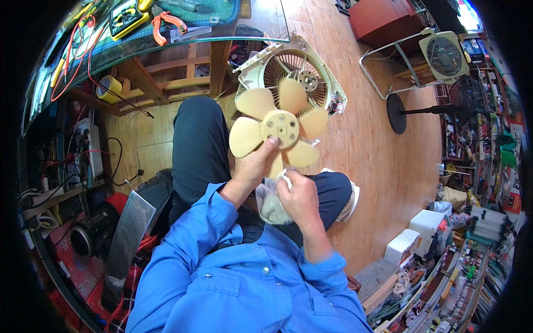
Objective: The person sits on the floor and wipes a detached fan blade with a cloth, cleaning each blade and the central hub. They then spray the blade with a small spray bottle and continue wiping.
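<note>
The cream fan wheel [281, 129] was in front of us, above and between our knees, with its flat hub facing up and its six blades fanned out around it. The lowest blade [275, 165] pointed back toward us, and a pale cloth [271, 204] hung at its end, seemingly touching it. We judged the step in hand to be wiping that blade. To do it well, we would have supported the hub firmly, since a thin plastic blade could flex or crack under a hard rub. Long strokes from root to tip, on both faces, would have suited it best, with a clean fold of cloth for each blade.

Our left hand [252, 162] was closed on the wheel, the thumb pressed on the hub's lower edge; its other fingers lay mostly hidden behind, so we could not tell how they were spread. Our right hand [300, 200] was curled, pinching the cloth between thumb and fingers beside the lowest blade; how much cloth reached round the back, we could not tell.

Beyond the wheel, the open fan housing [331, 83] lay on the wooden floor [388, 166]. Farther off to our left, orange-handled pliers [161, 28] rested on the glass-topped table [261, 22].
</note>
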`<state>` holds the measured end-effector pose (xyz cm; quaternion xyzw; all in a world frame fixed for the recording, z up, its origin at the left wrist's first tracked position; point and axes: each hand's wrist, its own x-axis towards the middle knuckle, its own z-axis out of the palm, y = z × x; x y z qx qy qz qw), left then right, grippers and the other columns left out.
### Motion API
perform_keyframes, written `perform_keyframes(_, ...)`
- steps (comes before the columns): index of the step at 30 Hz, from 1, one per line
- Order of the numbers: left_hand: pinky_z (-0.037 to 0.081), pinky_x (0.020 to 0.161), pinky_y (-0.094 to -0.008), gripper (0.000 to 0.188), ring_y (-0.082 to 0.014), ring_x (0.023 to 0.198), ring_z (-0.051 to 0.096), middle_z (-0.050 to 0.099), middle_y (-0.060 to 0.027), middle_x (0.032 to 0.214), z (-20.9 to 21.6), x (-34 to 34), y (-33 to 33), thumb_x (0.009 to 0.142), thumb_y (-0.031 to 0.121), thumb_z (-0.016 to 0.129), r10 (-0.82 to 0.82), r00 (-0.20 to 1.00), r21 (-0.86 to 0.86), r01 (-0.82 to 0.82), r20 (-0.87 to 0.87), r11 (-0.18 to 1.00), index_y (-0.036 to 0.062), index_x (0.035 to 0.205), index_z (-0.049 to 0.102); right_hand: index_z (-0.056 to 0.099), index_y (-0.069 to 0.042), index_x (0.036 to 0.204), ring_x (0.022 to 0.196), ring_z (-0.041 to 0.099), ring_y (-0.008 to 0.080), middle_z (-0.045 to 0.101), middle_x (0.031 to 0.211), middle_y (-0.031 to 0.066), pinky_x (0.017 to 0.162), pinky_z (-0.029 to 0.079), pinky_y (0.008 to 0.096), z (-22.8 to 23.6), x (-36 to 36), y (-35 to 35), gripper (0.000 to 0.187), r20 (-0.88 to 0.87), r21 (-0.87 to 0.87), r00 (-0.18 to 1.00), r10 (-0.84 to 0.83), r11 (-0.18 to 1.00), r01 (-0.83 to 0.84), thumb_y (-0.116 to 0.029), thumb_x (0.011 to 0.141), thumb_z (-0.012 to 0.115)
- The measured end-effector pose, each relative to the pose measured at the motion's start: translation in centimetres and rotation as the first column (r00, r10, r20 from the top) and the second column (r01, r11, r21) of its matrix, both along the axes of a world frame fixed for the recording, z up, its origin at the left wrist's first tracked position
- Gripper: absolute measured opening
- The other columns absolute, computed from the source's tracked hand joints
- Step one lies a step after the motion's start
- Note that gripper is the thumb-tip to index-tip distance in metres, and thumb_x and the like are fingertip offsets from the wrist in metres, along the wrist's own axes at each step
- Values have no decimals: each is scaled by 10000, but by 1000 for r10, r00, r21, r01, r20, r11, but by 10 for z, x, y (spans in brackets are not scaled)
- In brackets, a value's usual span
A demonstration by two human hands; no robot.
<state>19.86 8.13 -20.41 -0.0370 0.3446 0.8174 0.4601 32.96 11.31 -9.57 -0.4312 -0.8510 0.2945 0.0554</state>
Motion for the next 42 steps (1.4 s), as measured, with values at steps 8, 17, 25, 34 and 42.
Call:
perform_keyframes(8,594,1141,-407,410,-246,1270,726,745,-118,1358,13,-2,2,1060,83,788,20,997,93,-27,72,995,22,1446,663,696,45,966,759,742,413,707,836,262,681,548,479,37,8,5,236,-308,-58,926,-218,976,210,-159,1083,669)
perform_keyframes(17,619,1043,-380,371,-208,1163,749,767,-97,1286,12,1,-1,1046,66,797,-4,999,68,1,43,998,9,1396,689,725,44,980,806,734,489,730,857,284,733,565,524,-33,-30,8,257,-241,63,966,-96,991,114,-198,1053,681)
perform_keyframes(25,634,1021,-376,443,-222,1154,769,779,-89,1301,5,-17,9,1039,116,823,99,969,-101,-78,225,992,19,1445,676,609,-19,765,704,684,480,646,739,250,637,535,561,-16,3,-46,279,-234,151,966,108,986,-74,-139,985,731)
perform_keyframes(34,632,1042,-384,436,-210,1199,750,756,-95,1355,23,-20,10,1057,139,809,72,954,-21,-69,292,997,35,1454,663,638,18,890,735,689,450,668,816,239,656,542,519,13,-25,-7,233,-350,256,937,-9,961,105,-115,1079,668)
perform_keyframes(42,626,1076,-426,426,-241,1211,756,777,-105,1333,10,-29,11,1081,244,789,93,926,28,-111,365,993,54,1446,674,642,-28,820,709,688,469,667,788,245,635,536,557,-24,-4,-40,211,-172,264,977,129,961,-80,-145,975,725)
